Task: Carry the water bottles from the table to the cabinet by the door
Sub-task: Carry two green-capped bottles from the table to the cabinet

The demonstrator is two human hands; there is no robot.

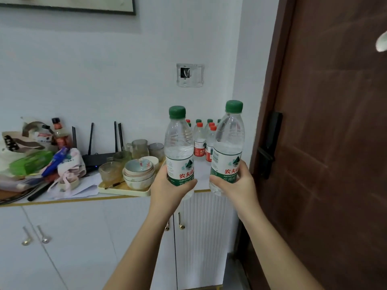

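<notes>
My left hand (167,190) grips a green-capped water bottle (179,147) by its lower half, upright. A second green-capped bottle (229,143) stands upright in the grip of my right hand (236,185). Both bottles hover over the front edge of the white cabinet (201,237), at its right end beside the brown door (326,143). Behind them, at the back right corner of the cabinet top, stand several water bottles (202,141) with red and green caps, partly hidden by the two I hold.
A tray (125,190) with stacked bowls (139,170) and glass cups sits left of my hands. Further left are a black router (98,158), bags, a sauce bottle (59,133) and clutter. The door's black lock handle (267,155) juts out at right.
</notes>
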